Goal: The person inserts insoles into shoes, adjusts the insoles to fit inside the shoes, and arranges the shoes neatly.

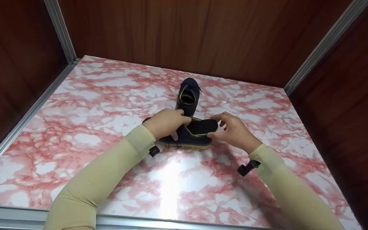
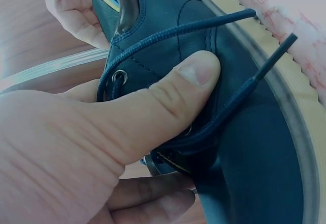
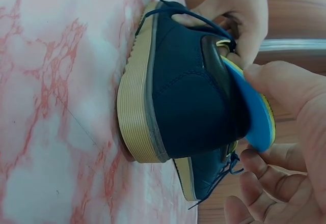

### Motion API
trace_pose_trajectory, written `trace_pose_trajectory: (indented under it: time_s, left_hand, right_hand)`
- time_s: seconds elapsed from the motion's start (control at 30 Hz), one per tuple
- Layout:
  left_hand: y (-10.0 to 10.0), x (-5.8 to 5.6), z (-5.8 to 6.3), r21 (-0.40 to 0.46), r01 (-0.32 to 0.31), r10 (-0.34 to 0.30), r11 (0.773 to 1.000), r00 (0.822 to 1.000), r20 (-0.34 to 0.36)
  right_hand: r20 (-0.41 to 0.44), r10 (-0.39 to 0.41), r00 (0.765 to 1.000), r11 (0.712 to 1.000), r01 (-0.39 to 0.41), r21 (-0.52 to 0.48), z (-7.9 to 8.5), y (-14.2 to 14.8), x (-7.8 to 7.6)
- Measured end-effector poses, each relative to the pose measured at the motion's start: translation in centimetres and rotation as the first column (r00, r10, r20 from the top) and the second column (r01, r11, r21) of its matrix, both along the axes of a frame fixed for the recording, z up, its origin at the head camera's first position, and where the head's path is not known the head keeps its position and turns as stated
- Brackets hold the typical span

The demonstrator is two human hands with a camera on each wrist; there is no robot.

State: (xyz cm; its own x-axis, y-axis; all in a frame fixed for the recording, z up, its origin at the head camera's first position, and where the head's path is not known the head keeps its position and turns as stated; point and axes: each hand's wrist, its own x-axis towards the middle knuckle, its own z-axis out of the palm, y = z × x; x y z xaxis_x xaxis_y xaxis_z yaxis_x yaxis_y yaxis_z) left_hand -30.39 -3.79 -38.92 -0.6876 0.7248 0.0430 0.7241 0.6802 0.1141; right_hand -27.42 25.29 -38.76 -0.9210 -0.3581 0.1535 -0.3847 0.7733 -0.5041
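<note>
A dark navy lace-up shoe (image 1: 190, 139) with a ridged cream sole lies crosswise near the middle of the table. My left hand (image 1: 164, 123) grips it over the laced part; in the left wrist view the thumb presses across the upper beside the laces (image 2: 219, 20). From the shoe's heel opening sticks out an insole (image 1: 204, 126), black on top. The right wrist view shows its blue underside with a yellow edge. My right hand (image 1: 235, 131) holds the insole's heel end, thumb on one edge and fingers at the other. The toe end is hidden inside the shoe.
A second matching shoe (image 1: 187, 107) stands just behind the held one, toe pointing away. The red-and-white marbled tabletop (image 1: 101, 140) has brown wood-look panels (image 1: 177, 35) at the back and both sides. A metal rail (image 1: 133, 221) runs along the front.
</note>
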Motion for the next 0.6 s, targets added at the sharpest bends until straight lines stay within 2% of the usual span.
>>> trace_pose_trajectory:
  time_s: [0.6]
  left_hand:
    - [-0.06,0.08,0.01,0.006,-0.004,0.004,1.000,1.000,0.018]
  right_hand:
    - [0.018,-0.016,1.000,0.997,0.017,-0.069,-0.06,0.51,0.10]
